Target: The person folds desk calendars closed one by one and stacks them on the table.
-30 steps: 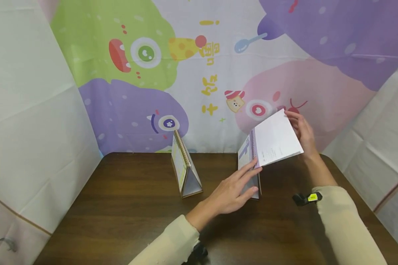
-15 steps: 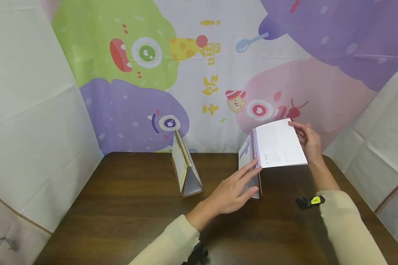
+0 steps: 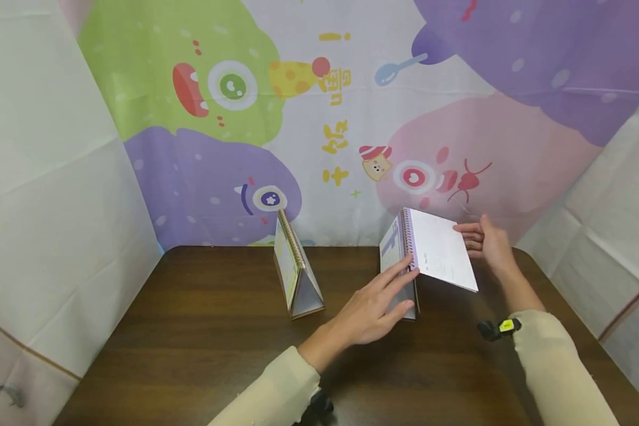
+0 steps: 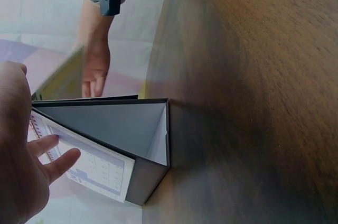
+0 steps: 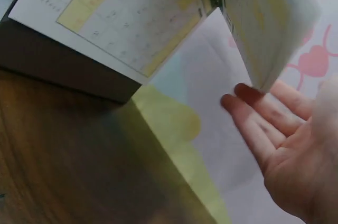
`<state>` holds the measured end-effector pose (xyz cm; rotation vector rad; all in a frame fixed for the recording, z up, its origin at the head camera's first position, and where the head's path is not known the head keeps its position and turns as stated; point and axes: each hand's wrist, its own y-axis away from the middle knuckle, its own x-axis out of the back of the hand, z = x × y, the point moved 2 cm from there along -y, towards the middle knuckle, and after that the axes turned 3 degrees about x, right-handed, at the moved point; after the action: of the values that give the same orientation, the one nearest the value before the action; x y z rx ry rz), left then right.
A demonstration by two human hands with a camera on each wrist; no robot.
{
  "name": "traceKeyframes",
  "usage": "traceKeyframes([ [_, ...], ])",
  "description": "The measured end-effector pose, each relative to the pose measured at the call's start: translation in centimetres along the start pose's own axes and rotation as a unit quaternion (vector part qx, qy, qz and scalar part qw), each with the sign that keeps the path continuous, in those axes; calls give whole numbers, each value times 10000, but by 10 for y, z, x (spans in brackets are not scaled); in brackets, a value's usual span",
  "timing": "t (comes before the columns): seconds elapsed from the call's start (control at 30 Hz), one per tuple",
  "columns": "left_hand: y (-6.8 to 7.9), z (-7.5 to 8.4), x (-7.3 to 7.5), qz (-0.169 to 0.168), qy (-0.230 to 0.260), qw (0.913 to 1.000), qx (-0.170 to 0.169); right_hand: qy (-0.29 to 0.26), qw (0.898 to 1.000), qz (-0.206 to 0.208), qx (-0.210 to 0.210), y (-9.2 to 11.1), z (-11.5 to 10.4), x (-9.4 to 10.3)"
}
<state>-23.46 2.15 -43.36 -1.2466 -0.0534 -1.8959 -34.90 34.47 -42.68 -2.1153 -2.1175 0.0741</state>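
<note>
A spiral-bound desk calendar point(image 3: 391, 251) stands at the right of the table, a sheaf of white pages point(image 3: 442, 248) lifted out from its right side. My left hand point(image 3: 370, 310) rests on it with extended fingers, fingertips at the coil along the top. In the left wrist view, two fingers point(image 4: 66, 163) lie against its printed front. My right hand point(image 3: 492, 245) is at the pages' outer edge, palm turned up and fingers extended. The right wrist view shows those fingertips right at the lower corner of the turned sheaf point(image 5: 264, 39), with a yellow-and-white calendar page point(image 5: 132, 18) facing it.
A second desk calendar point(image 3: 298, 266) stands upright like a tent, left of my hands. Both are on a dark wooden table point(image 3: 207, 331). A cloth backdrop with cartoon monsters point(image 3: 234, 89) hangs directly behind the table, with white cloth sides point(image 3: 48, 177) left and right.
The sheaf of pages has swung down on the right, from raised high to sloping downward. My right hand has lowered with it and its fingers have straightened. My left hand has stayed put.
</note>
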Motion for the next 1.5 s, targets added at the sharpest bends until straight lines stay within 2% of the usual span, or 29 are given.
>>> traceKeyframes([
  [0.17, 1, -1, -1, 25, -1, 10000, -9, 779, 9937, -732, -324, -2, 17, -10],
  [0.33, 1, -1, -1, 90, -48, 9999, -96, 1049, 9833, -1383, -539, -1, 25, -24],
  [0.53, 1, 0, 0, 99, -76, 9998, -153, 1159, 9770, -1669, -651, 1, 26, -33],
  [0.83, 1, -1, -1, 63, -29, 9999, -118, 1333, 9758, -1661, -497, -1, 25, -37],
  [1.03, 3, -3, 1, 106, -71, 9999, -30, 1278, 9812, -1438, -172, -5, 15, -42],
  [1.23, 14, -5, 2, 70, -23, 9996, 282, 906, 9877, -1268, 134, -12, 1, -52],
  [1.5, 31, -5, -1, -24, 43, 9987, 506, 872, 9900, -1035, 404, -17, -7, -69],
])
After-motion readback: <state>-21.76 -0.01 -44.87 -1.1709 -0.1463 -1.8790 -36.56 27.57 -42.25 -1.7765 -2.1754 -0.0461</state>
